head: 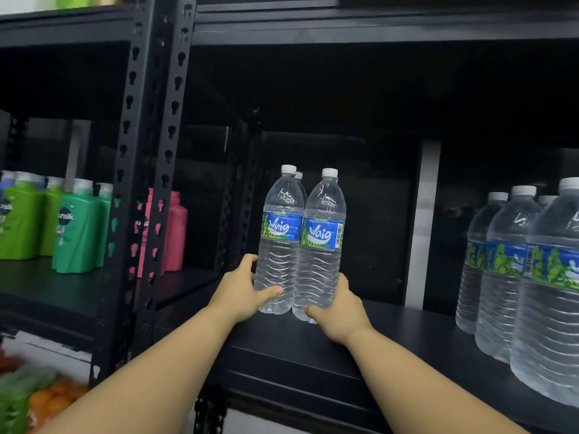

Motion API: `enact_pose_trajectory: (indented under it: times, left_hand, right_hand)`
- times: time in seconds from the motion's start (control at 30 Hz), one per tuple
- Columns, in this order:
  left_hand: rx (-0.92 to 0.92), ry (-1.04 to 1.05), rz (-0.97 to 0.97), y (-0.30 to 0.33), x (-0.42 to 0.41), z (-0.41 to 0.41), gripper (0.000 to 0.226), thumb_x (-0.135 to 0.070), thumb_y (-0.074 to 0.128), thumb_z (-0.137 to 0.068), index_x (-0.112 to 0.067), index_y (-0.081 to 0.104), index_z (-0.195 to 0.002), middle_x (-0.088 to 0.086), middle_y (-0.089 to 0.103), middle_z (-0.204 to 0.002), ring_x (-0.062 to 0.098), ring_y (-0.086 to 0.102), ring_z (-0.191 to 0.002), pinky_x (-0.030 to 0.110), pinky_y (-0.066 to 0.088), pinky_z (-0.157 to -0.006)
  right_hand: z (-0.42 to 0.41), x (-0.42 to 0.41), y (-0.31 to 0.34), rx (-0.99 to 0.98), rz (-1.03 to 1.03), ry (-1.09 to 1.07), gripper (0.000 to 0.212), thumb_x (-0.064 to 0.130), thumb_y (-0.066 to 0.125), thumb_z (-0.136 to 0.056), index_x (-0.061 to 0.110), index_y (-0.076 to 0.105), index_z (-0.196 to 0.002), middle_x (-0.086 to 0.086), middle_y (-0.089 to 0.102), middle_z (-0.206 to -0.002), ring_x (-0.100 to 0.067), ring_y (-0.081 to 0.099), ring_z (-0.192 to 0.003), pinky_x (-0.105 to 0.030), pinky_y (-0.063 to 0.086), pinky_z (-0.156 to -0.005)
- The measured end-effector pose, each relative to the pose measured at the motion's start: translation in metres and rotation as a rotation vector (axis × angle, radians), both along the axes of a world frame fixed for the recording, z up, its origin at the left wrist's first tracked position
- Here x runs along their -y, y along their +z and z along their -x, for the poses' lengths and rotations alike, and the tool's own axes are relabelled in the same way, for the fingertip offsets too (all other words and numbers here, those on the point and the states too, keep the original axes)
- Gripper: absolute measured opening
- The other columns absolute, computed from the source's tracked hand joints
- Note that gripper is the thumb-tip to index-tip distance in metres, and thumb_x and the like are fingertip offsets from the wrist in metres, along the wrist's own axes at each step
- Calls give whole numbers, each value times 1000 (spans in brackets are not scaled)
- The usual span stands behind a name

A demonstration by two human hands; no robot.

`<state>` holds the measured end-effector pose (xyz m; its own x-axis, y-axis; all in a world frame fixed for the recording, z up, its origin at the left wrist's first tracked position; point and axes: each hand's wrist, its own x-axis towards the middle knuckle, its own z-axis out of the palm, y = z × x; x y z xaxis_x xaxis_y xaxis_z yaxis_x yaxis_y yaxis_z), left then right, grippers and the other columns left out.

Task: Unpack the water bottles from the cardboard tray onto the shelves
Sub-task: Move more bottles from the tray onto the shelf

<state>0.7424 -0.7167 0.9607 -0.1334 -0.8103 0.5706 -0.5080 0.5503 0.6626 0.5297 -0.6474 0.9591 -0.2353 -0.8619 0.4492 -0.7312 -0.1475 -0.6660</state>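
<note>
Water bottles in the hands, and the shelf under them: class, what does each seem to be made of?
Water bottles: clear, glossy plastic by the look; ribbed see-through walls with highlights, white caps, printed blue labels. Shelf: probably metal painted matt black; its punched uprights suggest steel, though the board itself could be otherwise.

Held bottles stand on shelf, left of bottle row.

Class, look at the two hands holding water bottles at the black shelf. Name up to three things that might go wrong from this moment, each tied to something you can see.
1. The left hand and right hand grip the two front bottles low down, so the tall bottles might tip.
2. A third bottle stands close behind them; pushing further in may knock it over.
3. They sit near the shelf's front edge, so releasing here might let one topple off.
</note>
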Motion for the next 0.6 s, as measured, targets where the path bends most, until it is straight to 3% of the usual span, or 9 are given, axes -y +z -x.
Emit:
enact_pose_trajectory:
  times: [0.13, 0.37, 0.47, 0.53, 0.6]
  left_hand:
    - [-21, 23, -26, 0, -5, 0, 78, -51, 89, -75, -35, 48, -139, -12, 74, -99, 5, 70, -92, 29, 51, -81]
    - [2, 29, -27, 1, -12, 0, 86, -42, 88, -77, -31, 44, -150, -16, 69, -88, -7, 62, -83, 13, 43, -68]
    - [-13, 28, -37, 0, -12, 0, 88, -38, 88, -75, -32, 45, -151, -15, 71, -88, -6, 65, -84, 14, 44, -69]
    - [10, 36, -27, 0, -13, -1, 89, -39, 88, -76, -30, 43, -152, -14, 72, -95, -1, 68, -89, 18, 48, -74]
    - [86, 62, -16, 1, -14, -4, 95, -45, 86, -78, -26, 37, -157, -6, 72, -117, 12, 69, -106, 27, 51, -88]
  right_hand:
    - [1, 3, -1, -20, -32, -6, 71, 33, 79, -84, 25, 35, -138, 6, 63, -116, -26, 61, -117, -30, 42, -83]
    - [2, 3, -2, -24, -89, -50, 66, 31, 77, -90, 20, 35, -140, -5, 67, -128, -28, 60, -122, -28, 40, -82]
    - [2, 1, -1, -28, -92, -60, 62, 33, 79, -87, 16, 42, -133, -4, 68, -126, -28, 61, -122, -27, 40, -82]
    - [1, 0, -1, -32, -81, -56, 63, 33, 82, -84, 15, 44, -131, -3, 68, -127, -28, 60, -124, -28, 45, -88]
    - [1, -3, 1, -33, -81, -58, 67, 36, 84, -81, 14, 44, -130, -4, 67, -128, -28, 59, -126, -30, 46, -93]
